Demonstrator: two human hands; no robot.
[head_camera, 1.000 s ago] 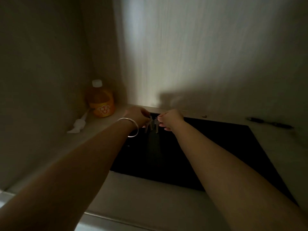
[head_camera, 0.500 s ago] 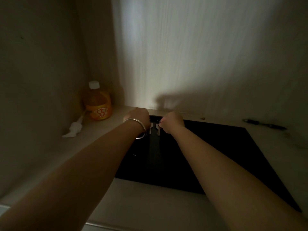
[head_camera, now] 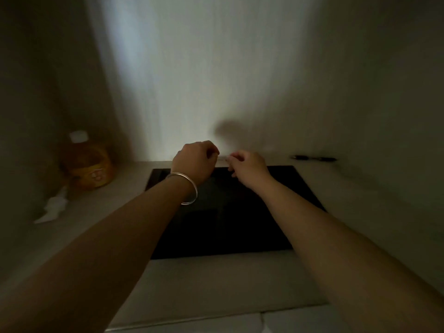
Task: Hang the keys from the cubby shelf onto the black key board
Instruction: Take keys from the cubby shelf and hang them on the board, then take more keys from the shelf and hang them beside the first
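Note:
The black key board (head_camera: 240, 224) lies flat on the pale shelf inside a dim cubby. Both my hands hover over its far edge. My left hand (head_camera: 194, 162), with a silver bangle on the wrist, is curled with fingertips pinched. My right hand (head_camera: 248, 168) is curled too, fingertips facing the left hand. A thin pale sliver of a key (head_camera: 223, 158) shows between the two sets of fingertips; most of it is hidden and blurred. I cannot make out any hooks on the board.
An orange juice bottle (head_camera: 87, 164) with a white cap stands in the back left corner. A crumpled white scrap (head_camera: 54, 207) lies in front of it. A dark pen (head_camera: 313, 158) rests at the back right. Walls close in at left, back and right.
The view has shifted down and closer. The two keys that hung below my fingertips no longer dangle in sight; both hands have risen slightly toward the board's far edge.

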